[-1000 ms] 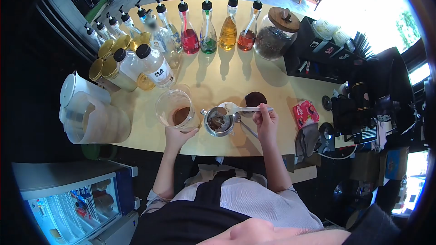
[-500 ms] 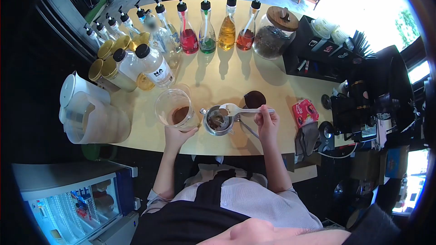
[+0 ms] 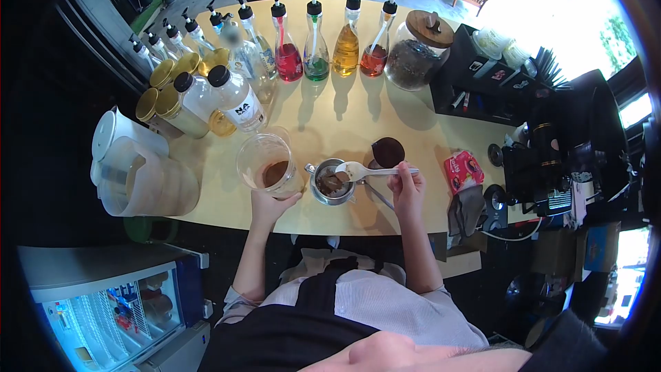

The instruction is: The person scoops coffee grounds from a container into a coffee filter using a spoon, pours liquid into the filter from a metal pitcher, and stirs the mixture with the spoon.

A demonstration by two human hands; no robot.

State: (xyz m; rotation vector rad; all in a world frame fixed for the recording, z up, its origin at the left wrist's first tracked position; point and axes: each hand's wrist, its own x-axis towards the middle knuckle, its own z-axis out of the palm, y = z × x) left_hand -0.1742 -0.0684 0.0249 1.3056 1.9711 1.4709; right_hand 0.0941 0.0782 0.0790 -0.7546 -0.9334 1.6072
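The white spoon is over the right rim of the small metal pot, near the middle of the table's near edge. It is hard to tell if the two touch. The right hand pinches the far end of the handle. The spoon looks light and stiff, so the end of the handle seems a good place to hold it. It may get slippery if wet.

Dark brown stuff sits in the pot. The pot looks hard and a bit heavy.

Just left of it, the left hand curls around the low part of a big clear cup with something brown at the bottom. Most of those fingers are hidden. The cup looks light and smooth, and could crack, so a low, gentle hold seems best.

A dark round thing is just past the spoon. A red packet lies by the table's right edge. Pump bottles line the far edge.
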